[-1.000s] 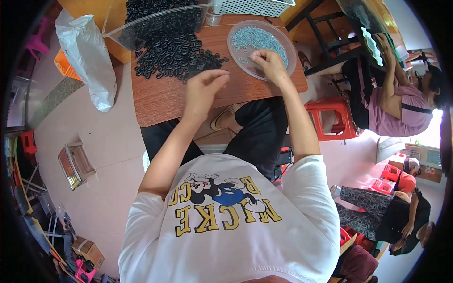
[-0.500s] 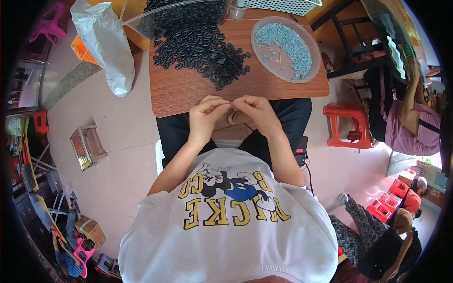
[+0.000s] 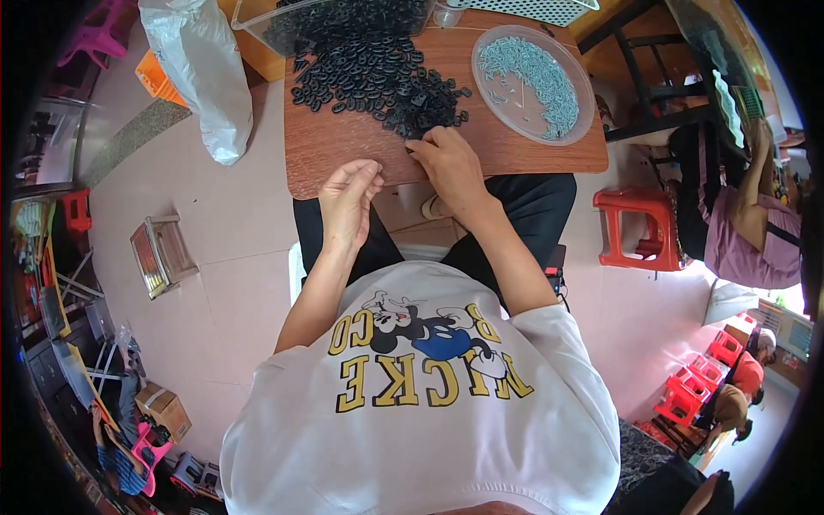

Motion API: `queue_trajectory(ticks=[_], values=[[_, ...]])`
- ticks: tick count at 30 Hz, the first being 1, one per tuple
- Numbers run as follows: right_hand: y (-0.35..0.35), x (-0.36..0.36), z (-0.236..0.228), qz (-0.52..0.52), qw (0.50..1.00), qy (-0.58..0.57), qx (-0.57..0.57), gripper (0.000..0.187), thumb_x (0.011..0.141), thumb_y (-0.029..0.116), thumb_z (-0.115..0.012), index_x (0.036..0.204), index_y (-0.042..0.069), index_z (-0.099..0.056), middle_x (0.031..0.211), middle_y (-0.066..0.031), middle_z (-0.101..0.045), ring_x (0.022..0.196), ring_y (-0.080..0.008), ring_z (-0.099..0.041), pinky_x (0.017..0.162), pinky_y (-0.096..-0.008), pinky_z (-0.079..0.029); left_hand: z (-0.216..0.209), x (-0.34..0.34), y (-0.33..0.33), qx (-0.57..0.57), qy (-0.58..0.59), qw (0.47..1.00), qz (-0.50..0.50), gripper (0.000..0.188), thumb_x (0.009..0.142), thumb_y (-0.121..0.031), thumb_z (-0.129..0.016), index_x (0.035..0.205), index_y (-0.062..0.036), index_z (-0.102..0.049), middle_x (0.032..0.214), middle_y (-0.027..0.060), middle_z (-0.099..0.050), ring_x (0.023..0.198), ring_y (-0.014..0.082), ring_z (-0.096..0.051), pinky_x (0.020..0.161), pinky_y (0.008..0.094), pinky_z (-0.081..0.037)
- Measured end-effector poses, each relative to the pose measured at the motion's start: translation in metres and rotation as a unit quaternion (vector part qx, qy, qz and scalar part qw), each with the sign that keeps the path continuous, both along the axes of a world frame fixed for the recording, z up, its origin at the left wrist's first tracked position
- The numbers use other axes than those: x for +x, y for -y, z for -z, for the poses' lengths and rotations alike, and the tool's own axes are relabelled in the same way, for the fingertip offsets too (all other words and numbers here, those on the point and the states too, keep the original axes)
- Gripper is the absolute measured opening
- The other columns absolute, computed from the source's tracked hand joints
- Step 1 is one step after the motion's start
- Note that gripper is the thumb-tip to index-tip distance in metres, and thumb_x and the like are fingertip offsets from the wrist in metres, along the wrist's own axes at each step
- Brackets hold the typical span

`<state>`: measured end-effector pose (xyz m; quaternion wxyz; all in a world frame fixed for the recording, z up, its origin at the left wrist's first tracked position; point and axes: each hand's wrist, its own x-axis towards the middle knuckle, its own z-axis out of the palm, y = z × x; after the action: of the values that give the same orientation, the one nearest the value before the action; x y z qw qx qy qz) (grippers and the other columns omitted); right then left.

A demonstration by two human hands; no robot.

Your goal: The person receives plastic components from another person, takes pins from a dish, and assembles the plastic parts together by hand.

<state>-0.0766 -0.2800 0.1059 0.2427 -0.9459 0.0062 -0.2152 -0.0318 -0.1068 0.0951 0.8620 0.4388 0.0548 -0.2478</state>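
My left hand point(image 3: 348, 204) is raised just off the table's front edge, thumb and fingertips pinched together; whatever they hold is too small to make out. My right hand point(image 3: 452, 174) reaches over the tabletop, its closed fingertips at the near edge of a heap of small black plastic pieces point(image 3: 360, 77). Its fingers hide whatever is between them. The heap holds flat oval rings and, on its right side, smaller squarish parts. To the right lies a round clear plastic tray point(image 3: 508, 120) with many small pale-blue pins or screws point(image 3: 549, 86) and a thin stick.
The brown wooden table point(image 3: 330, 146) stands over my knees. At its back are a clear bin point(image 3: 343, 26) of black pieces, a small clear cup point(image 3: 447, 15) and a white perforated basket point(image 3: 541, 9). A white sack point(image 3: 202, 77) stands left, a red stool point(image 3: 635, 227) right. Other people sit at right.
My hands, together at the table edge before, are now apart. The right one has moved forward to the black heap; the left has drawn slightly back and left, still pinched.
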Motion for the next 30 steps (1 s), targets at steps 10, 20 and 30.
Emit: queue_trajectory(ticks=[10,20,30], values=[[0.008,0.002,0.001,-0.044,0.998,-0.003,-0.043,0.016,0.073,0.009,-0.065,0.088,0.004,-0.062,0.088,-0.0075,-0.054,0.085,-0.0265,-0.053,0.072,-0.0365,-0.044,-0.001,0.003,0.006,0.001,0.010,1.000,0.005,0.009,0.085,-0.003,-0.063,0.093,0.0015,-0.064,0.085,0.0080,-0.066,0.071,0.0113,-0.061,0.066,0.0214,-0.050],[0.009,-0.006,-0.001,-0.049,0.996,-0.051,-0.046,0.017,0.075,0.009,-0.064,0.090,0.005,-0.058,0.091,-0.0089,-0.054,0.087,-0.0282,-0.053,0.073,-0.0394,-0.042,-0.001,0.007,0.012,-0.001,0.012,1.000,-0.003,0.008,0.086,-0.003,-0.062,0.093,0.0008,-0.064,0.085,0.0076,-0.065,0.071,0.0117,-0.060,0.067,0.0216,-0.050],[0.005,-0.017,-0.008,0.001,0.958,-0.027,0.286,0.018,0.079,0.004,-0.064,0.097,0.001,-0.064,0.087,-0.0072,-0.063,0.072,-0.0187,-0.058,0.065,-0.0284,-0.046,-0.008,0.006,0.024,-0.010,0.000,1.000,-0.001,0.013,0.085,-0.001,-0.062,0.098,0.0010,-0.062,0.087,0.0079,-0.065,0.073,0.0116,-0.061,0.068,0.0217,-0.051]])
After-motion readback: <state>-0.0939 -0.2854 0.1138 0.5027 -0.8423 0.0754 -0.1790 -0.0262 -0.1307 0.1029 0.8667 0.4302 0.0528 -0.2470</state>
